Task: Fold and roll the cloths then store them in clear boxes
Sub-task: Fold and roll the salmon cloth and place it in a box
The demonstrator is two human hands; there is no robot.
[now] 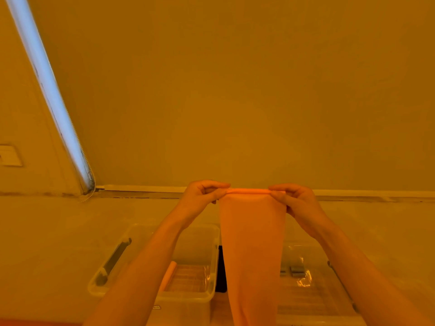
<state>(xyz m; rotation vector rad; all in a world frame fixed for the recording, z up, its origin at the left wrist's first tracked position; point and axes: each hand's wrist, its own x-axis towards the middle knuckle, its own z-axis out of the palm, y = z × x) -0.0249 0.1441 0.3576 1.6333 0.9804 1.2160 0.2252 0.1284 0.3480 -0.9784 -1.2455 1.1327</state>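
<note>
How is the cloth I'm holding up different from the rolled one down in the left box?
The held cloth hangs mostly unrolled, only its top edge rolled between the left hand and right hand; the rolled cloth is a finished tight roll. The held cloth is raised in the air above the boxes; the rolled one lies inside the left clear box, against its left side. Under this orange light both look the same pale colour.

This looks like a room in a home, going by the plain painted wall, the wall switch plate at the left, the window edge with a beaded blind cord, and two clear plastic storage boxes on the bench.
</note>
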